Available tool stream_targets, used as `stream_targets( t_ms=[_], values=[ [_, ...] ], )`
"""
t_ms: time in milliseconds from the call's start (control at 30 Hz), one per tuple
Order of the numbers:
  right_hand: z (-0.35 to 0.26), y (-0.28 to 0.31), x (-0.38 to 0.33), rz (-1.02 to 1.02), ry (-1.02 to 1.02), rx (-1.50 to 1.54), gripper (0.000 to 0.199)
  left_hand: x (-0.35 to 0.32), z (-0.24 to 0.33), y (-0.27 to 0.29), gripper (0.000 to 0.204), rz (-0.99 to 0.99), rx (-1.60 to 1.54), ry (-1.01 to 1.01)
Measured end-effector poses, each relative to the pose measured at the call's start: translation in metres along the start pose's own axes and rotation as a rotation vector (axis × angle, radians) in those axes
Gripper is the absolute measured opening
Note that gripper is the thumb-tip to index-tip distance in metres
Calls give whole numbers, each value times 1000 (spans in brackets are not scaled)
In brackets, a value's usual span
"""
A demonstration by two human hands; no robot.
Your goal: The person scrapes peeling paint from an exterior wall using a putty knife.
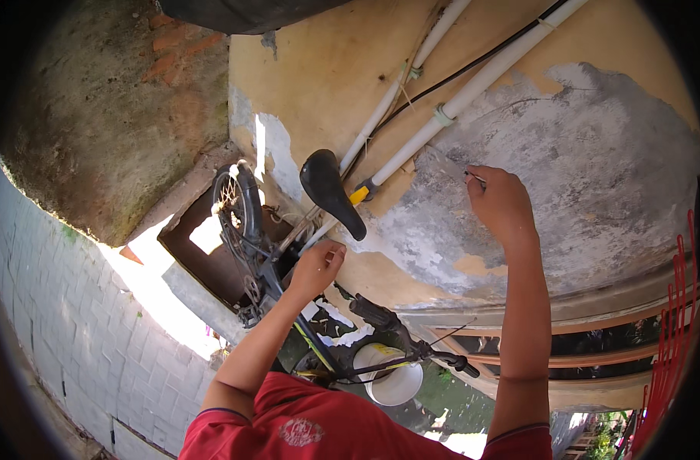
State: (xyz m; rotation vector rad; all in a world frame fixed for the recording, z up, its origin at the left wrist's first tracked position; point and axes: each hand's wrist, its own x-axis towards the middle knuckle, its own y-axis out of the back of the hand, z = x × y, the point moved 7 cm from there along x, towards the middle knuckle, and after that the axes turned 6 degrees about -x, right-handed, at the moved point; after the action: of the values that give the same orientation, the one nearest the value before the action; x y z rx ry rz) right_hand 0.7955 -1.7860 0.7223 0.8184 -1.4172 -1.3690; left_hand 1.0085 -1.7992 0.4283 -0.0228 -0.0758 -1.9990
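My right hand (pixel 503 201) is raised to the wall with its fingers closed on a scraper (pixel 476 179). Only a short dark bit of the handle shows clearly; a thin greyish blade seems to lie against the bare patch. Around it the wall (pixel 564 169) has lost its yellow paint, leaving rough grey plaster. Lower and to the left, my left hand (pixel 318 270) is loosely curled, with nothing visible in it. It hangs just below a black bicycle saddle (pixel 327 188), apart from it as far as I can see.
A bicycle wheel (pixel 241 203) and handlebar (pixel 396 330) stand between me and the wall. White pipes (pixel 472 92) run diagonally up it. A white bucket (pixel 400 383) is below the handlebar. To the right are a wooden-framed window (pixel 580 359) and thin red rods (pixel 675 322); paving (pixel 81 322) lies left.
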Motion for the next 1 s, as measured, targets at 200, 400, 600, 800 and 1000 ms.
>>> stream_targets(
  t_ms=[200, 400, 600, 800, 1000],
  values=[
    [1, -18, 1, 34, -25, 0, 29, 61, 53, -53, 21, 98, -29, -127],
    [20, -43, 8, 0, -20, 69, 30, 117, 75, -80, 22, 350, 9, -329],
    [36, -79, -4, -51, -82, 137, 32, 134, 83, -97, 26, 461, 26, -348],
    [42, -118, -15, 20, -68, 361, 35, 133, 67, -103, 40, 497, -413, -133],
    [53, -127, -11, 11, 18, 507, 36, 137, 85, -99, 44, 502, -285, -139]
  ],
)
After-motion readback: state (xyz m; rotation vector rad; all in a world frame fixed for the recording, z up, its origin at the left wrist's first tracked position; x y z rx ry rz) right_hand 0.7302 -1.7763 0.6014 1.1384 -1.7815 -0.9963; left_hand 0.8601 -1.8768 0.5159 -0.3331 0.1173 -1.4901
